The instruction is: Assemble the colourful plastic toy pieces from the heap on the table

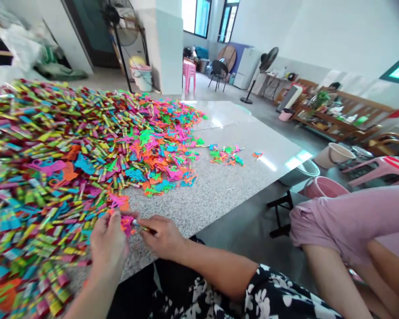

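Observation:
My left hand (109, 237) is closed on small flat plastic pieces (128, 225), pink and orange, at the table's near edge. Just to its right, my right hand (162, 235) grips a slim rod-like item (148, 229). Its pale tip meets the plastic pieces; its exact kind is unclear. Beyond both hands spreads a large heap of short, shiny, wrapped tubes (69, 117), mostly yellow and dark red. Loose plastic pieces (166, 159) in orange, pink, blue and green lie along the heap's right side, and a smaller cluster (226, 155) sits apart on the speckled stone table (216, 195).
At the right sits another person in a pink garment (349, 217), close to the table. Buckets (324, 187) and a pink stool (382, 170) stand beyond the table's right edge. Standing fans (267, 62), a bench and a pillar (168, 48) are farther back.

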A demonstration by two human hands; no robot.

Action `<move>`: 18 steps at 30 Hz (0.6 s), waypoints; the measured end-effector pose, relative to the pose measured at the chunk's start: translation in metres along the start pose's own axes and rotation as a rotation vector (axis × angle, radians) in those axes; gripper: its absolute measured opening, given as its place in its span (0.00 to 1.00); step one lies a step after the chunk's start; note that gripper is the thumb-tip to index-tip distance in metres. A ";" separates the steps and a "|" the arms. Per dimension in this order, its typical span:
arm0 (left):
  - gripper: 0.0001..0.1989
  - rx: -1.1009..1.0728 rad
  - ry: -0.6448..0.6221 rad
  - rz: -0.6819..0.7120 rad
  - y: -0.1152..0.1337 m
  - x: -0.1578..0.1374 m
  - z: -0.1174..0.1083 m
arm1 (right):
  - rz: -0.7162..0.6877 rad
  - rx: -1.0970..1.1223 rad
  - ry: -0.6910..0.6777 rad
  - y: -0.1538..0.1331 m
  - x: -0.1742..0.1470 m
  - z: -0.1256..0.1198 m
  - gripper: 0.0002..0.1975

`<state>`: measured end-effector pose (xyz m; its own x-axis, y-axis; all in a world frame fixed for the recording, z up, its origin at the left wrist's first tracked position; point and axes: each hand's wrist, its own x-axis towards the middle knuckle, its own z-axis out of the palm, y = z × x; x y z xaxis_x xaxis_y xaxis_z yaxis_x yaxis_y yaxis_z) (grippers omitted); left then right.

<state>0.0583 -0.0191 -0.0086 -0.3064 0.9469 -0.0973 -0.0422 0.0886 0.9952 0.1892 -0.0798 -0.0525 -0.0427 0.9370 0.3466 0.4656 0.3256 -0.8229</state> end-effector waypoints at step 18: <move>0.19 0.913 -0.283 0.547 -0.008 0.055 -0.006 | 0.173 -0.040 0.442 0.135 0.040 -0.175 0.28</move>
<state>0.0364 0.0303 -0.0218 0.1644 0.9543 0.2496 0.7875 -0.2794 0.5494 0.4053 -0.0207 -0.0709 0.4145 0.8308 0.3713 0.4669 0.1560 -0.8704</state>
